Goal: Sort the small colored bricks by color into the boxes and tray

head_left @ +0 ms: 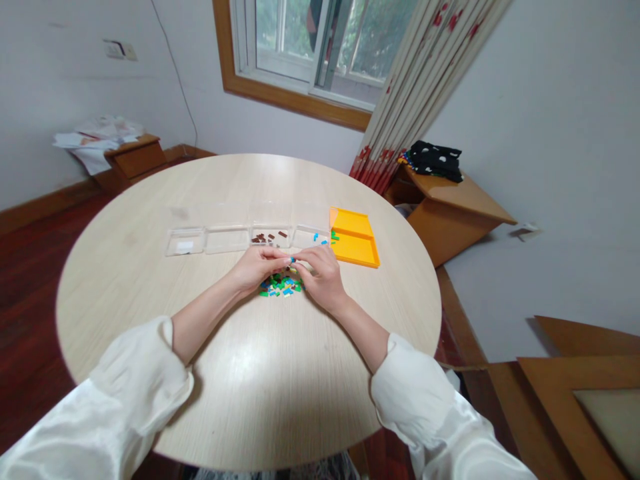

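Note:
Above a pile of small toy building bricks (280, 285), my left hand (257, 268) and my right hand (323, 272) meet fingertip to fingertip. Between them they pinch a tiny blue brick (293, 260); a dark piece shows just under it, too small to make out. The pile mixes green, blue, white and brown bricks, and my fingers cover its far part. Right behind my hands, brown bricks (270, 238) lie in one clear box (250, 230). A few blue bricks (316, 237) sit in the clear box to its right.
Two more clear boxes, a left one (170, 245) and a middle one (207, 241), extend the row leftwards. An open yellow case (374, 248) holding green bricks (335, 235) stands at the row's right end. All rest on a round wooden table (270, 400).

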Available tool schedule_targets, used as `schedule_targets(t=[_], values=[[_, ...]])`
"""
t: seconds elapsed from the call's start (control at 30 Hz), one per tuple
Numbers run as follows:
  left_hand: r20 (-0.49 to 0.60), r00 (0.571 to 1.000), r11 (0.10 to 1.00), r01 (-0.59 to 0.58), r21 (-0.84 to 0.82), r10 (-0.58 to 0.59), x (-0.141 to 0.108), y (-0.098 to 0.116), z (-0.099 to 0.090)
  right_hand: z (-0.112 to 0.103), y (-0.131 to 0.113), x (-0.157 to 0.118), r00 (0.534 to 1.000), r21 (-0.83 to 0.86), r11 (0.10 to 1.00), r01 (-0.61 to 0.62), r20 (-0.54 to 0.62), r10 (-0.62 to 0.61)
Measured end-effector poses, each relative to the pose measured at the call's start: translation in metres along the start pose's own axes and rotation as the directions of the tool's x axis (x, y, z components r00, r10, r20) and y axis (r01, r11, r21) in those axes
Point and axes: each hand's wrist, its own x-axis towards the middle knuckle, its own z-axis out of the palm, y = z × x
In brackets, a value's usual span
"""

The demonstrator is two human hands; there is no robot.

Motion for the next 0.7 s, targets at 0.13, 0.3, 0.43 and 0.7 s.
schedule_targets(t=[0.13,0.3,0.43,0.7], values=[[-0.047,0.999,1.0,0.006,-0.017,-0.007,0.0,0.004,0.001,-0.001,0.003,0.003,0.999,-0.017,1.0,-0.01,-0.035,0.01],[-0.118,0.993,0.999,-0.032,-0.034,0.028,-0.001,0.011,0.002,-0.017,0.024,0.008,0.973,-0.098,0.99,-0.101,-0.22,0.078],[-0.136,0.99,0.999,-0.047,-0.026,0.043,0.0,0.011,0.001,-0.025,0.046,0.008,0.949,-0.17,0.962,-0.214,-0.271,0.163],[-0.179,0.981,0.997,-0.08,-0.022,0.074,0.003,0.008,-0.002,-0.018,0.064,0.006,0.953,-0.303,0.916,-0.263,-0.229,0.198]])
